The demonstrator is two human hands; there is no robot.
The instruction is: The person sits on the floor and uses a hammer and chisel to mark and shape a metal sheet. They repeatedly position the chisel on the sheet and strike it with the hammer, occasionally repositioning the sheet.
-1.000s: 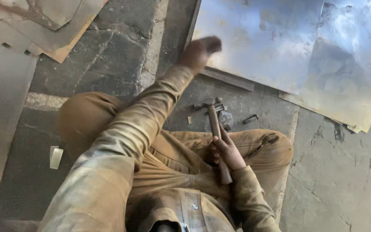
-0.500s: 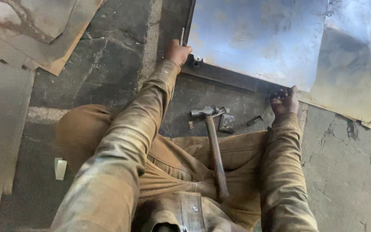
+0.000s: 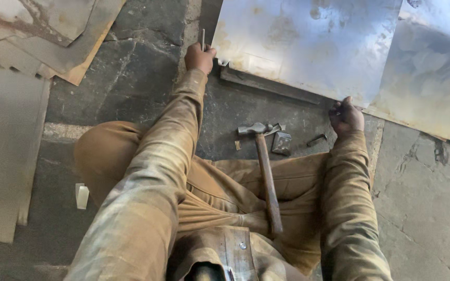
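both hands, left hand (image 3: 200, 57) and right hand (image 3: 346, 116), grip the metal sheet (image 3: 308, 47) at its near corners.

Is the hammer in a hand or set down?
Set down: the hammer lies with its handle across the lap, head on the floor, both hands away at the metal sheet.

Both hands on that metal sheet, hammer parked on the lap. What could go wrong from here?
1. The right hand grips the bare edge of the metal sheet; a slip could cut the fingers.
2. The hammer lies loose across the lap and may roll off if the legs shift.
3. The left hand holds a thin rod beside the sheet's corner; possible pinch.
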